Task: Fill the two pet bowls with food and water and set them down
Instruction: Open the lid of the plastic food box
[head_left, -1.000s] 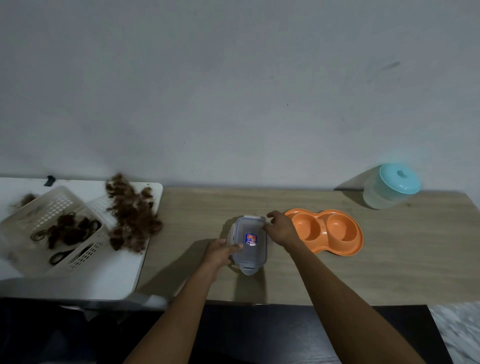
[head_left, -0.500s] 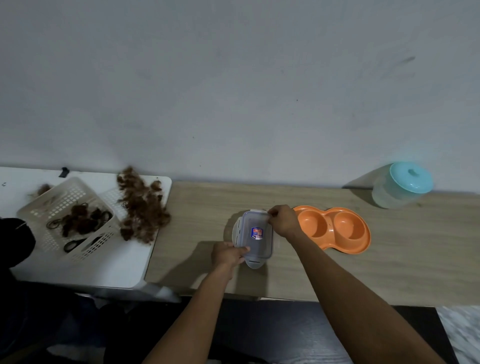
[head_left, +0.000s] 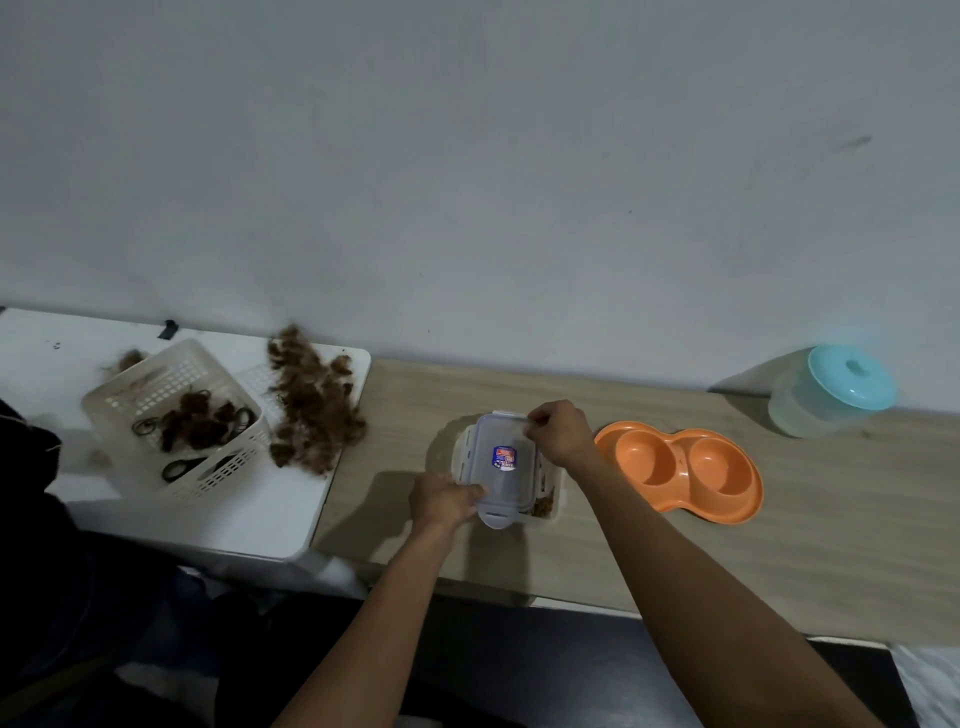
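— What had shifted since half a second before?

— The lid (head_left: 503, 467) had come up along the right side of the food container (head_left: 554, 514). A strip of brown pet food (head_left: 543, 505) showed in the gap, where earlier the lid sat flat.

— And the hands?

— The left grip (head_left: 444, 501) was clasped on the lid's near left edge. The right grip (head_left: 558, 434) pinched the lid's far right corner with curled fingers.

— Where was the container?

— On the wooden table (head_left: 675, 571), near its front edge. The orange double bowl (head_left: 680, 470) lay just to its right, flat on the same table. I could see only orange plastic in both wells.

— Further out?

— A clear jar with a teal lid (head_left: 831, 389) stood at the back right, by the wall (head_left: 467, 182). To the left was a white table (head_left: 208, 519). It carried a tilted white basket (head_left: 176, 384) holding dark tufts and black bands. A brown clump of hair (head_left: 314, 410) lay beside the basket.
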